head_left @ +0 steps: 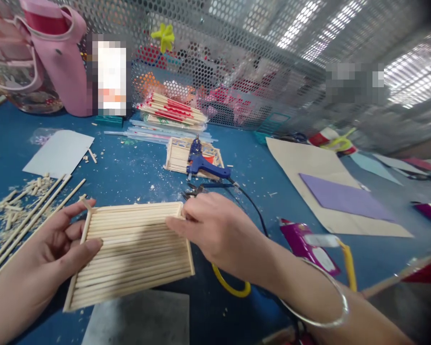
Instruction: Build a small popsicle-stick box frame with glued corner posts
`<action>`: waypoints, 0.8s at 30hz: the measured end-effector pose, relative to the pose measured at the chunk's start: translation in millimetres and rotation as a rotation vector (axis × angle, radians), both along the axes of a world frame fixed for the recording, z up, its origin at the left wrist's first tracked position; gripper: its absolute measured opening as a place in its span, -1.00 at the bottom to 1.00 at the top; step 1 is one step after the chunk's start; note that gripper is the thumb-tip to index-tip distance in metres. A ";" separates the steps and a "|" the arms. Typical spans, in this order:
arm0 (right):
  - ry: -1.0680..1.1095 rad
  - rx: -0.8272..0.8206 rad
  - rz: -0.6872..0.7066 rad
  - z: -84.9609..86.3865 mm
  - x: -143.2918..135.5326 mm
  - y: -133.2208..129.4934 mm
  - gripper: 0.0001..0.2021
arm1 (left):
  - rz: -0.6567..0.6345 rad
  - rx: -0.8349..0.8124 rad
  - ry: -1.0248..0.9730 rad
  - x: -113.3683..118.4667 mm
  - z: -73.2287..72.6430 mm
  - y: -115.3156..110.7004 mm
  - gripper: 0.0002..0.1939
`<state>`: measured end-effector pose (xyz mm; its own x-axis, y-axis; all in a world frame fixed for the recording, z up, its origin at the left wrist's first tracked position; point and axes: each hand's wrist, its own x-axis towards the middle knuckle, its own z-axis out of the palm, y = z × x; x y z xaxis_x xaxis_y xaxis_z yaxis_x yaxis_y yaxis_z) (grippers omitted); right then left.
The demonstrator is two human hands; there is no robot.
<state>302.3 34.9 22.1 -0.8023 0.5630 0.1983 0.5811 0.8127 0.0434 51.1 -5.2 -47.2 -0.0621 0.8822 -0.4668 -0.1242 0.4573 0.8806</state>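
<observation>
A panel of thin wooden sticks (132, 249), laid side by side with a stick edging on its left and right, is held up between my two hands. My left hand (62, 244) grips its left edge, thumb on the face and fingers behind. A short stick end juts from the panel's upper left corner. At the upper right corner my right hand (215, 220) is closed, its thumb against the panel; its other fingers are partly hidden. Just beyond this hand lie pliers (193, 190), and behind them a blue glue gun (204, 165) rests on a small stick frame (174, 155).
Long sticks (32, 223) and cut scraps lie at left. A grey plate (140, 318) sits below the panel. Packed sticks (175, 112), a pink bottle (62, 62) and a perforated metal screen (237, 57) stand behind. Purple foam (345, 199) and a yellow-handled knife (348, 266) are at right.
</observation>
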 end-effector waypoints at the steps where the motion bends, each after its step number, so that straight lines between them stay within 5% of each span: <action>1: -0.052 0.030 0.023 1.2 -2.6 0.1 -0.78 | -0.012 -0.004 -0.008 0.5 0.9 0.2 -0.25; 9: -0.360 0.056 0.304 24.2 -17.3 19.8 -0.75 | -0.050 0.028 -0.016 -2.1 -0.3 -0.2 -0.31; 13: -0.319 0.043 0.344 20.1 -15.7 26.2 -0.75 | -0.053 0.034 -0.043 -0.6 1.2 0.1 -0.30; 24: 0.504 -0.243 -0.175 -17.7 16.7 23.2 -0.89 | -0.025 -0.002 -0.010 -0.1 -0.1 0.2 -0.27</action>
